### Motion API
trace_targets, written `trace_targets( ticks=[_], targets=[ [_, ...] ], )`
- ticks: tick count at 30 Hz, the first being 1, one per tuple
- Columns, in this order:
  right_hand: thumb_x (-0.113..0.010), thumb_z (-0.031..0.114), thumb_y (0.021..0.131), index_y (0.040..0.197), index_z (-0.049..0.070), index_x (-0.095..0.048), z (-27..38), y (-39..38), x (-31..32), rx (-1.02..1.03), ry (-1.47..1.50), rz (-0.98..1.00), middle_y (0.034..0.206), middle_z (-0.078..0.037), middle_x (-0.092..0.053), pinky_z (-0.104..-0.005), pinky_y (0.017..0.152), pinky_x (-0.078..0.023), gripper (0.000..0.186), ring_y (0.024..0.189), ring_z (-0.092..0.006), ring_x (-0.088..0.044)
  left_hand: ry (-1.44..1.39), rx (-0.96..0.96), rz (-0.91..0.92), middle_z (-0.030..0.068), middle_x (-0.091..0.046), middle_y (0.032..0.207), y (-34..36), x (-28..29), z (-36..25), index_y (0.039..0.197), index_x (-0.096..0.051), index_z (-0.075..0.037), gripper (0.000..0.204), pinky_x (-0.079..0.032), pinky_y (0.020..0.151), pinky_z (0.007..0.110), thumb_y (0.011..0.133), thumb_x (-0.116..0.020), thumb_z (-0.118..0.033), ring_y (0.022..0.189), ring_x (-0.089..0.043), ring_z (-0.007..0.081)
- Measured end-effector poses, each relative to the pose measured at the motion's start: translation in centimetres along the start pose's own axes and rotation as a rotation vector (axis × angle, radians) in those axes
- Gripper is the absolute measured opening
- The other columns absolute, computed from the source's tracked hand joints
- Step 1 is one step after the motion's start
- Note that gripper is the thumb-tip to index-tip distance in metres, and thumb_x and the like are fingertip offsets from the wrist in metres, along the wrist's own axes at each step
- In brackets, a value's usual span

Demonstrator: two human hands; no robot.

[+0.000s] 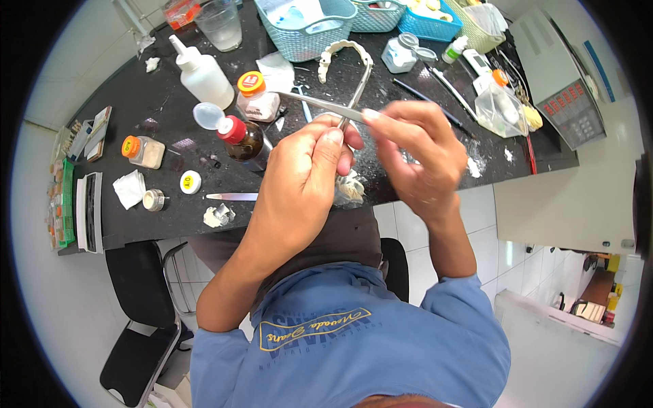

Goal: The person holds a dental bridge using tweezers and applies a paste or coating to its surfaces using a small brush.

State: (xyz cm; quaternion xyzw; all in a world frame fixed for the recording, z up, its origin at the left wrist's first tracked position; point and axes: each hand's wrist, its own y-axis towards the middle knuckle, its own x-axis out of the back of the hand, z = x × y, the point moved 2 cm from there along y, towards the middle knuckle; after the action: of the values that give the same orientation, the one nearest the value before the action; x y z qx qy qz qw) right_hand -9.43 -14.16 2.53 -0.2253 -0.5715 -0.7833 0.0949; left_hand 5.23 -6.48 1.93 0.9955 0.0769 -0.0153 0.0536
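My left hand (299,190) is closed around the lower end of slim metal forceps (361,87). At their far tip sits a curved, cream-coloured dental arch piece (337,49), raised over the table. My right hand (425,146) pinches a flat metal spatula (316,102) between thumb and fingers. Its blade points left and crosses the forceps just above my left fingers. Below the hands lies a crumpled, clear plastic wrapping (349,188), partly covered by my left hand. A brown bottle with a red cap (232,129) stands left of my left wrist.
The black table (173,217) holds a white squeeze bottle (203,78), orange-lidded jars (255,98) and a purple-white stick (231,196). Baskets (306,37) line the back. Pens (435,105) and a clear container (501,109) lie right, before a grey machine (558,75).
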Motion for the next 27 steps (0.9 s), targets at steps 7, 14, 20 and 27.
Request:
trace_targets(
  ticks=[7, 14, 20, 27],
  targets=[
    [-0.073, -0.004, 0.064, 0.096, 0.011, -0.072, -0.2, -1.1, 1.0, -0.018, -0.036, 0.026, 0.087, -0.003, -0.061, -0.0249, 0.049, -0.049, 0.035, 0.06, -0.0122, -0.065, -0.208, 0.118, 0.141, 0.0039, -0.053, 0.078, -0.3, 0.6, -0.3, 0.102, -0.055, 0.003, 0.033, -0.05, 0.08, 0.032, 0.102, -0.038, -0.025, 0.08, -0.057, 0.0137],
    [-0.074, 0.002, 0.064, 0.095, 0.013, -0.071, 1.4, 0.0, 0.5, -0.006, 0.036, 0.017, 0.087, 0.0, -0.061, -0.0244, 0.047, -0.05, 0.033, 0.064, -0.0114, -0.068, -0.262, 0.136, 0.054, 0.006, -0.056, 0.076, -0.9, 0.5, -0.8, 0.098, -0.058, 0.006, 0.032, -0.052, 0.077, 0.031, 0.101, -0.038, -0.019, 0.077, -0.059, 0.0145],
    [-0.068, 0.007, 0.071, 0.095, 0.013, -0.069, 4.1, -1.9, 0.8, -0.109, 0.066, -0.022, 0.088, -0.001, -0.06, -0.0244, 0.049, -0.05, 0.025, 0.062, -0.0104, -0.065, -0.273, 0.142, 0.115, 0.0081, -0.056, 0.076, -2.9, 0.1, -1.5, 0.098, -0.057, 0.006, 0.032, -0.05, 0.076, 0.034, 0.101, -0.039, -0.02, 0.076, -0.059, 0.0176],
    [-0.069, 0.008, 0.07, 0.094, 0.013, -0.069, 4.8, -4.2, 2.2, -0.172, -0.026, -0.052, 0.088, 0.0, -0.061, -0.0241, 0.047, -0.05, 0.024, 0.059, -0.0116, -0.064, -0.265, 0.135, 0.166, 0.0077, -0.055, 0.076, -4.1, 0.4, -1.8, 0.098, -0.057, 0.004, 0.032, -0.049, 0.075, 0.032, 0.101, -0.039, -0.023, 0.078, -0.057, 0.0175]
  ],
)
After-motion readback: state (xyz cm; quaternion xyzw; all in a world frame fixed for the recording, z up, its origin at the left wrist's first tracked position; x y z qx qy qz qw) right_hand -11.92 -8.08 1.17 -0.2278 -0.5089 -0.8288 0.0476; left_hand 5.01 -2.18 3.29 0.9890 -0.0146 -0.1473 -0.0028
